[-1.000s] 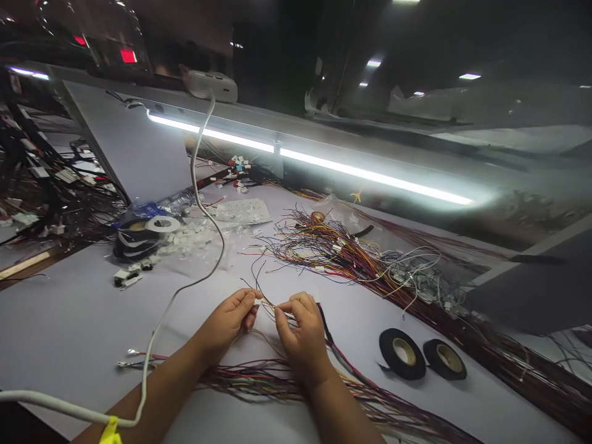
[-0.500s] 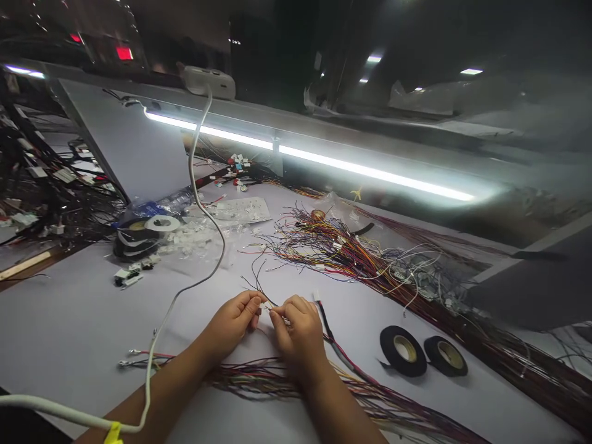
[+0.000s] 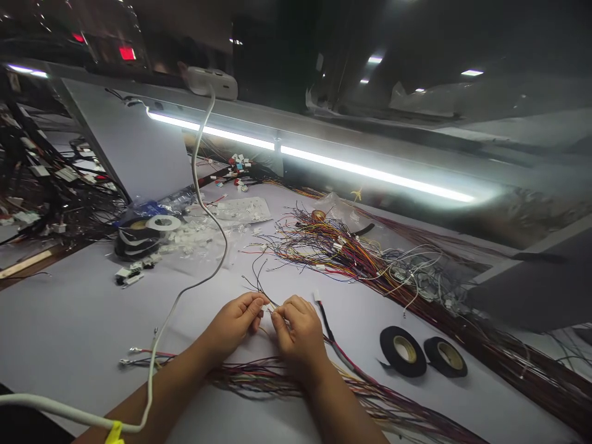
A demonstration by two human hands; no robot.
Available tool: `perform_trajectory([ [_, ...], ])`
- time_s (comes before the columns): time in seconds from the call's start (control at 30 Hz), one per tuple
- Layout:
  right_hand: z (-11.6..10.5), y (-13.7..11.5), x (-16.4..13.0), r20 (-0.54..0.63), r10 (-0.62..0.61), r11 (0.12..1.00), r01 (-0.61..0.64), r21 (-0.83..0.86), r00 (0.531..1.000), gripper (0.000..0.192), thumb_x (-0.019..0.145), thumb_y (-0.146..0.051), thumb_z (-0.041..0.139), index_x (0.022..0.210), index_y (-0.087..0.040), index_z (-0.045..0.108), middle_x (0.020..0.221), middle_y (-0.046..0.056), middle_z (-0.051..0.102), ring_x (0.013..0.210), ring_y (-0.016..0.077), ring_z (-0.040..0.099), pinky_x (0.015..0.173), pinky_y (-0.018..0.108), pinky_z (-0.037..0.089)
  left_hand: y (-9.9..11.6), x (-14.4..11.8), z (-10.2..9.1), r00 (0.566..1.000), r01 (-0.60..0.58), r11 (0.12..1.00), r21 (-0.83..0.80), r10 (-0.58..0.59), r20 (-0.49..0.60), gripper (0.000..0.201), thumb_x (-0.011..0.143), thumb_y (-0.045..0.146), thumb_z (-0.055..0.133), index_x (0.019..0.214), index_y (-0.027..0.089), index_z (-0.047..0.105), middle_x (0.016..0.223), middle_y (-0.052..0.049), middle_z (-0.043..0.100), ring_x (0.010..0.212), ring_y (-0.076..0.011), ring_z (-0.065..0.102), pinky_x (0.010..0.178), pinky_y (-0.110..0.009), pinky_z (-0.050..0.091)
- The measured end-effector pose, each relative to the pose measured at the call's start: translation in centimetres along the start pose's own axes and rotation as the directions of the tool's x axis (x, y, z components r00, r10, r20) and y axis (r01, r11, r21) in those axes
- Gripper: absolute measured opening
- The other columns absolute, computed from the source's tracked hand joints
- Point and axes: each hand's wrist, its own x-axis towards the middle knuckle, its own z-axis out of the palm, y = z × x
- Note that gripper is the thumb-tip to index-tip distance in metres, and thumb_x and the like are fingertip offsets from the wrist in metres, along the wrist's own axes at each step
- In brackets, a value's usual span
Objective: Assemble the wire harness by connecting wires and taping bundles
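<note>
My left hand (image 3: 239, 319) is closed in a pinch on a small white connector (image 3: 265, 307), mostly covered by the fingertips. Close beside it, my right hand (image 3: 300, 330) pinches a thin wire whose end points toward the connector. Whether the wire tip sits inside the connector cannot be made out. Dark thin wires (image 3: 259, 280) rise from behind the fingers. Under both wrists lies a bundle of coloured wires (image 3: 250, 377) on the white table (image 3: 74, 327). A sleeved cable with a white plug (image 3: 317, 296) runs past my right hand.
Two black tape rolls (image 3: 403, 351) lie at the right. Behind them stretches a large wire bundle (image 3: 351, 250). Bags of white connectors (image 3: 189, 237) and a tape spool (image 3: 163, 222) sit at the left. A white power cord (image 3: 224, 246) hangs across the workspace beneath a light tube (image 3: 370, 169).
Both hands stay nearly in place, still pinching. The fingertips have shifted slightly, and the view has moved a little.
</note>
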Motion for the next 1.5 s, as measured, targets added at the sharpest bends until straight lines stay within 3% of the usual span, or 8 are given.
perform_trajectory([
  [0.23,0.3,0.0,-0.3,0.038,-0.033,0.997,0.036,-0.062,0.999,0.019,0.091,-0.021,0.052,0.075,-0.02,0.061,0.075,0.004,0.059,0.073,0.018,0.053,0.069,0.031,0.037,0.4,-0.4,-0.2,0.997,-0.018,0.997,0.081,0.011,0.081,0.036,0.09,0.051,0.047,0.098,0.019,0.063,0.057,0.005,0.05,0.055,-0.0126,0.044,0.055,-0.024,0.036],
  [0.47,1.3,-0.2,-0.3,0.025,-0.092,0.996,0.091,0.01,0.995,0.022,0.094,-0.019,0.048,0.112,-0.018,0.061,0.086,0.004,0.069,0.076,0.0172,0.062,0.071,0.028,0.043,1.6,-0.5,-0.9,0.982,-0.056,0.955,-0.292,0.0,-0.189,0.044,0.078,0.042,0.07,0.114,0.023,0.053,0.059,0.009,0.05,0.051,-0.0078,0.041,0.053,-0.019,0.035],
  [0.63,1.5,-0.6,-0.3,-0.028,-0.066,0.997,0.065,-0.034,0.997,0.024,0.097,-0.021,0.04,0.098,-0.018,0.064,0.075,0.004,0.066,0.068,0.0161,0.06,0.064,0.027,0.042,1.1,-0.7,-0.6,0.993,0.119,0.851,-0.512,-0.102,0.062,0.029,0.077,0.035,0.074,0.095,0.015,0.067,0.063,0.002,0.057,0.062,-0.0091,0.051,0.062,-0.019,0.045],
  [0.93,1.2,-0.8,0.4,0.04,0.001,0.988,0.005,-0.155,0.999,0.022,0.094,-0.02,0.042,0.106,-0.02,0.061,0.089,0.003,0.07,0.082,0.0166,0.064,0.076,0.027,0.047,1.1,-0.2,0.7,0.957,0.279,0.733,-0.621,-0.263,0.12,0.005,0.075,0.017,0.074,0.077,0.013,0.072,0.076,-0.005,0.065,0.072,-0.0148,0.062,0.07,-0.024,0.058],
  [1.07,0.8,-1.2,0.4,0.129,-0.033,0.965,0.065,-0.255,0.991,0.025,0.092,-0.02,0.045,0.113,-0.019,0.059,0.086,0.004,0.07,0.078,0.0181,0.064,0.074,0.028,0.048,0.9,0.2,0.8,0.963,0.222,0.746,-0.628,-0.27,0.019,0.011,0.08,0.011,0.066,0.087,0.016,0.073,0.084,-0.005,0.067,0.074,-0.0145,0.063,0.067,-0.022,0.06],
  [1.17,-2.2,-1.6,0.4,0.149,-0.046,0.954,0.088,-0.286,0.988,0.026,0.09,-0.025,0.051,0.114,-0.02,0.059,0.094,0.005,0.07,0.086,0.0199,0.063,0.078,0.032,0.048,1.4,0.5,0.6,0.947,0.203,0.738,-0.644,-0.315,-0.063,0.016,0.083,0.005,0.06,0.083,0.015,0.072,0.084,-0.004,0.067,0.071,-0.0112,0.064,0.067,-0.019,0.06],
  [1.3,-10.8,0.5,-1.5,0.187,-0.091,0.947,0.143,-0.289,0.978,0.037,0.082,-0.01,0.05,0.117,-0.021,0.059,0.114,0.007,0.065,0.104,0.02,0.059,0.091,0.035,0.044,2.1,0.6,0.6,0.925,0.165,0.669,-0.725,-0.36,-0.121,0.022,0.087,0.004,0.055,0.076,0.013,0.071,0.078,-0.002,0.065,0.065,-0.0075,0.064,0.065,-0.016,0.059],
  [1.5,-20.8,7.8,-8.8,0.266,0.27,0.866,-0.113,-0.487,0.925,0.058,0.069,0.001,0.046,0.121,-0.023,0.057,0.117,0.008,0.065,0.11,0.0228,0.058,0.093,0.04,0.047,1.9,0.5,0.7,0.936,0.154,0.707,-0.69,-0.329,-0.128,0.014,0.085,0.007,0.06,0.08,0.012,0.072,0.082,-0.003,0.067,0.07,-0.0083,0.064,0.067,-0.015,0.057],
])
